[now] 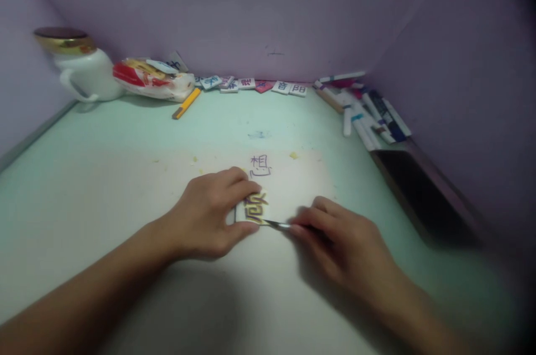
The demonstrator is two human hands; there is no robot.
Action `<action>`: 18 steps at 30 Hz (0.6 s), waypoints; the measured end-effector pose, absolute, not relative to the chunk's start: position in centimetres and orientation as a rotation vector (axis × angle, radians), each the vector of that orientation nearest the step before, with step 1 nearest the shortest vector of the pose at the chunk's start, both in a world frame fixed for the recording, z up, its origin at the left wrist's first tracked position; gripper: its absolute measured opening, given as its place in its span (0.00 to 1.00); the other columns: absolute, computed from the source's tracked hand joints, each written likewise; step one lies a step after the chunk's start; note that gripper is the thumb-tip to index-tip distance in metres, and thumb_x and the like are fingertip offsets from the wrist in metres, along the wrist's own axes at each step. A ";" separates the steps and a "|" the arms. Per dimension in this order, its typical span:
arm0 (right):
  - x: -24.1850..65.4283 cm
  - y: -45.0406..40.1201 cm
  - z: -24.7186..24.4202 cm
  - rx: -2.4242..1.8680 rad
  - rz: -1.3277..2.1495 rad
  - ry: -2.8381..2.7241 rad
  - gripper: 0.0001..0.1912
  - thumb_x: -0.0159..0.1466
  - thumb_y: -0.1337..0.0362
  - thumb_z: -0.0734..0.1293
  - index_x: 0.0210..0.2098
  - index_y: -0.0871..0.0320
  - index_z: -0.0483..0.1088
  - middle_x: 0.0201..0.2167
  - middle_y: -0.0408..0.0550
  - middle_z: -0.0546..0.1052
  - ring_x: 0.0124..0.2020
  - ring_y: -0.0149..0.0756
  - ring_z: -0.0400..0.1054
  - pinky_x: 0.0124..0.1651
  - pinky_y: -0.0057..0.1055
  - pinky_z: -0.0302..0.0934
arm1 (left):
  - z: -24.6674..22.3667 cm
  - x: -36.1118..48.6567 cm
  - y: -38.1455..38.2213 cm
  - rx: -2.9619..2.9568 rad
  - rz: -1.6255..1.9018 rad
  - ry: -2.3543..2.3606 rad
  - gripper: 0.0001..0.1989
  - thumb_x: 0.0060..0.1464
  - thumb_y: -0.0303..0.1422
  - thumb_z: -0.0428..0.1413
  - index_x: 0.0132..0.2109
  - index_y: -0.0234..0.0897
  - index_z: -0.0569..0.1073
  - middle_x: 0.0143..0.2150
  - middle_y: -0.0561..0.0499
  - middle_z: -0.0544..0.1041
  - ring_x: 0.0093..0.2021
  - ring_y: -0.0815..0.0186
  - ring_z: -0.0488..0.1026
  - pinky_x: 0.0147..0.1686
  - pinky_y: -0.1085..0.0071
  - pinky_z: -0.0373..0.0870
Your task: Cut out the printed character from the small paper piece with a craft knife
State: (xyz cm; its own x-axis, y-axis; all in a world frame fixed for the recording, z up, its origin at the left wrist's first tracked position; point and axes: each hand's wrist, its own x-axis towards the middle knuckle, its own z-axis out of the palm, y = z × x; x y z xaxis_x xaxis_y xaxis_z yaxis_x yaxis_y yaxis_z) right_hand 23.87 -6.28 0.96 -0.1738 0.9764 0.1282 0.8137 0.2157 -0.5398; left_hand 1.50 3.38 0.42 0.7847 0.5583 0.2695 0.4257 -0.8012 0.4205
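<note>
A small white square tile (252, 207) with a yellow and dark Chinese character lies on the pale sheet (125, 187). My left hand (213, 210) grips it between thumb and fingers from the left side. In my right hand (343, 238) is a slim tool with a pointed metal blade (278, 225), which looks like a craft knife; its handle is mostly hidden in my closed fingers. The tip touches the tile's lower right edge, near the character. Just beyond the tile, a purple handwritten character (260, 166) shows on the sheet.
Along the back wall stand a white mug (90, 78), a red and white plastic packet (151, 80), a yellow stick (186, 104) and several character tiles (282, 87). Several markers (366, 120) and a dark phone-like slab (422, 193) lie at right. Yellow crumbs (293, 155) dot the sheet.
</note>
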 end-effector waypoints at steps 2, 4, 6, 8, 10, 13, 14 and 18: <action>23.9 -6.2 1.0 -1.653 0.501 -2.058 0.13 0.66 0.63 0.61 0.33 0.58 0.76 0.26 0.46 0.71 0.24 0.35 0.66 0.27 0.31 0.55 | 0.5 1.5 3.4 2.635 0.551 0.745 0.18 0.55 0.39 0.56 0.51 0.37 0.70 0.45 0.47 0.73 0.40 0.60 0.72 0.35 0.66 0.67; 23.9 -6.1 1.1 -1.660 0.535 -2.057 0.13 0.66 0.63 0.60 0.32 0.58 0.75 0.26 0.46 0.70 0.25 0.34 0.66 0.27 0.31 0.55 | 0.5 1.5 3.5 2.632 0.546 0.738 0.18 0.55 0.38 0.56 0.51 0.37 0.70 0.45 0.47 0.73 0.39 0.60 0.72 0.35 0.66 0.67; 24.0 -6.0 1.2 -1.667 0.576 -2.053 0.13 0.67 0.63 0.60 0.32 0.57 0.74 0.26 0.45 0.70 0.26 0.34 0.66 0.28 0.31 0.54 | 0.6 1.5 3.5 2.630 0.543 0.734 0.18 0.55 0.38 0.56 0.51 0.36 0.71 0.44 0.47 0.73 0.40 0.60 0.72 0.35 0.66 0.67; 24.1 -5.9 1.4 -1.662 0.624 -2.067 0.12 0.66 0.63 0.60 0.31 0.57 0.74 0.26 0.45 0.70 0.26 0.35 0.66 0.29 0.31 0.54 | 0.6 1.4 3.6 2.629 0.540 0.734 0.19 0.55 0.39 0.57 0.51 0.36 0.71 0.45 0.47 0.73 0.40 0.60 0.72 0.36 0.66 0.68; 24.2 -5.8 1.6 -1.651 0.667 -2.094 0.12 0.66 0.63 0.61 0.31 0.56 0.74 0.27 0.45 0.70 0.27 0.34 0.65 0.29 0.31 0.53 | 0.6 1.4 3.6 2.625 0.541 0.741 0.19 0.55 0.39 0.57 0.51 0.36 0.71 0.45 0.47 0.73 0.40 0.60 0.73 0.36 0.66 0.68; 24.4 -5.7 1.8 -1.640 0.730 -2.089 0.11 0.65 0.63 0.61 0.30 0.56 0.73 0.27 0.45 0.70 0.27 0.34 0.65 0.29 0.31 0.53 | 0.5 1.3 3.6 2.622 0.539 0.739 0.19 0.55 0.39 0.57 0.52 0.36 0.72 0.45 0.47 0.73 0.41 0.61 0.73 0.37 0.66 0.68; 24.4 -5.7 1.8 -1.638 0.757 -2.062 0.11 0.65 0.63 0.61 0.29 0.56 0.72 0.27 0.44 0.70 0.27 0.34 0.65 0.29 0.31 0.53 | 0.5 1.3 3.6 2.622 0.538 0.731 0.19 0.55 0.39 0.57 0.52 0.36 0.71 0.46 0.47 0.73 0.41 0.61 0.73 0.37 0.66 0.68; 24.4 -5.7 1.5 -1.673 0.752 -1.959 0.13 0.66 0.61 0.60 0.30 0.57 0.73 0.26 0.45 0.71 0.26 0.34 0.65 0.29 0.32 0.55 | 0.4 1.4 3.7 2.624 0.528 0.721 0.19 0.55 0.39 0.57 0.53 0.37 0.71 0.46 0.47 0.73 0.41 0.61 0.73 0.37 0.66 0.68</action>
State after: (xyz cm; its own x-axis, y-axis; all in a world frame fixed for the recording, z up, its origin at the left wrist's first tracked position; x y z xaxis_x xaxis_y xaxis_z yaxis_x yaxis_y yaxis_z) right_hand 24.36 -5.68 1.50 -0.1600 0.9871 -0.0089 0.7396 0.1139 -0.6634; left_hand 1.37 3.73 0.43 0.7991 0.5446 0.2547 0.4068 -0.8017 0.4379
